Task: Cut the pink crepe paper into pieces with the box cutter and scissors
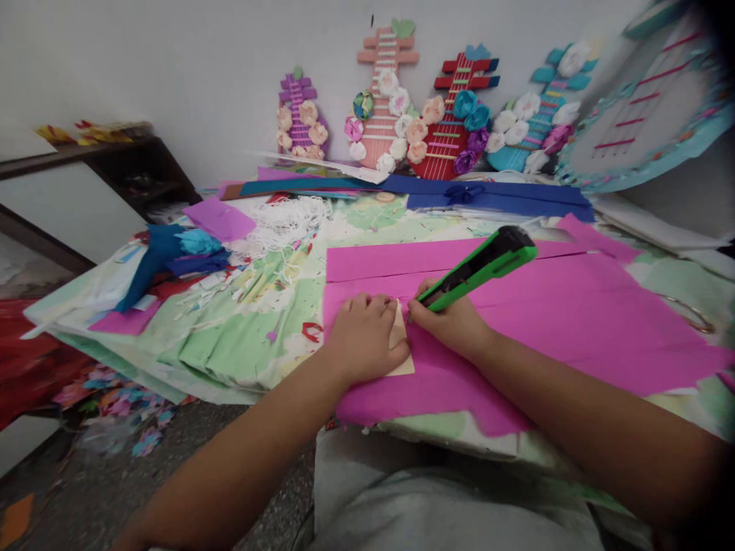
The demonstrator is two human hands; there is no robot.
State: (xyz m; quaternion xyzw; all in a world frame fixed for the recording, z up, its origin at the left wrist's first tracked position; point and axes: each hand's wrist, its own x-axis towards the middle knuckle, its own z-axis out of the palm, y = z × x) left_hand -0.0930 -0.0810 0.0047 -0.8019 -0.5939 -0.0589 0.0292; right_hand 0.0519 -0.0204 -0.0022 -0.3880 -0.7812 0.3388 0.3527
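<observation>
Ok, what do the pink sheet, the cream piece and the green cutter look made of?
Pink sheet: matte, creased, uneven-edged; probably crepe paper, possibly thin fabric. Cream piece: flat, matte, straight-edged, likely card. Green cutter: smooth, green-and-black moulded-looking body, apparently plastic.

Sheet (574, 321) on tbl (230, 344) before you; card (397, 329) on sheet's L part, cutter (479, 269) just R; string pile (295, 222) bhd-L, guitar models (445, 149) along back wall (230, 69).

At the one table (221, 350) here I count two hands, one left hand (367, 339) and one right hand (451, 321). There's one cutter (488, 265), one card (404, 363), one ring (705, 327) and one tangle of string (295, 220). Behind are four lutes (373, 139) and one big disc (660, 115). Scraps (215, 295)? Too many to count.
</observation>
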